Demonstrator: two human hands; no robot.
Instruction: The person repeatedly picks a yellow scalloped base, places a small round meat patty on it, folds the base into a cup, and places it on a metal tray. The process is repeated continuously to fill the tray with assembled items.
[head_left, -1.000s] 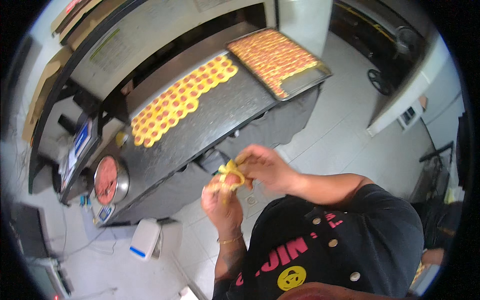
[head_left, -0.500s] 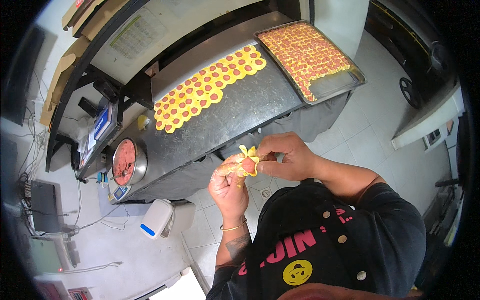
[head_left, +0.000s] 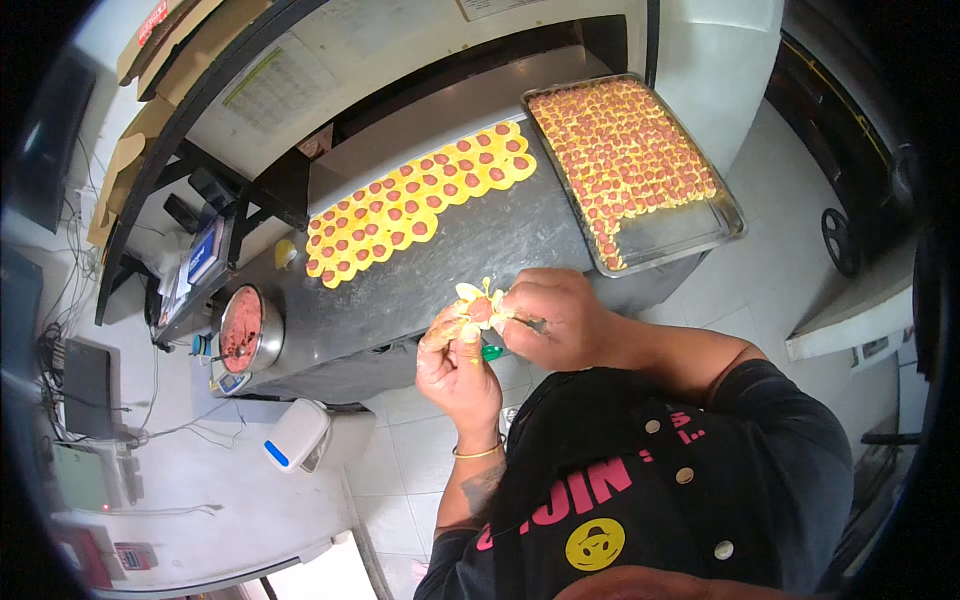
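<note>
Between my two hands is a small dumpling (head_left: 480, 311), a yellow round wrapper with pink meat filling, its edges pinched up into petal-like folds. My left hand (head_left: 458, 372), floury and wearing a bangle, cups it from below with curled fingers. The thumb and fingers of my right hand (head_left: 552, 318) pinch its right edge. Beyond them, on the dark counter, lie rows of overlapping yellow wrappers (head_left: 400, 212), each with a ball of pink filling. Farther right is a metal tray (head_left: 680, 235) packed with shaped dumplings, its near right part bare.
At the counter's left end stands a steel bowl (head_left: 268, 335) of pink filling with a spoon in it, near a small digital scale (head_left: 232, 382). A white lidded bin (head_left: 298, 436) stands below. Shelves with cardboard boxes (head_left: 130, 165) rise at the left.
My right fingers have shifted slightly along the dumpling's edge, and its wrapper has folded up more around the filling. The view has tilted, so the counter and tray sit lower.
</note>
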